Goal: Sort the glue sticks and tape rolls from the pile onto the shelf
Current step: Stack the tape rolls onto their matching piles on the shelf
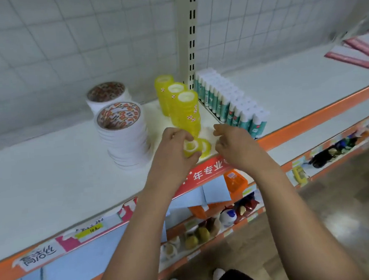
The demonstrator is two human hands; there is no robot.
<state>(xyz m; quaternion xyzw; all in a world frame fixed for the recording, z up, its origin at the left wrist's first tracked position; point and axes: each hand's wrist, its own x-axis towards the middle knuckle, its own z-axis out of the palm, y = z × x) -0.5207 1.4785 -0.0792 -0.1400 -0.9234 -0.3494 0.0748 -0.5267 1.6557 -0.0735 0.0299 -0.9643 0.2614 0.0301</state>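
Both forearms are reaching up from the near edge of the view toward the white shelf (50,171), and I am steering them from here. My left hand (175,147) is gripping a small yellow tape roll (190,147), fingers curled over its far side and thumb under its near side, just above the shelf's front edge. My right hand (232,145) is hanging just to the right with its fingers loosely curled; as far as I can see it is holding nothing. A second yellow roll (206,147) is lying flat on the shelf between the two hands, touching or nearly touching the held one.

I am judging the step to be stacking this roll with its kind. Three yellow tape stacks (178,105) are standing just beyond my hands, running from near to far. The nearest column is already tall and seems to be leaning a little, so I am planning to lift well clear of its top, centre the roll over the white core, and lower it flat, not slide it in from the side. Starting a fresh column in front may be the safer choice.

To the right, past the slotted upright post (191,41), the glue sticks (231,106) are standing in a tight upright row. I am minding my right wrist there, since a knock could topple the near ones. On the left, two white tape stacks (122,133) are sitting well clear of my path.
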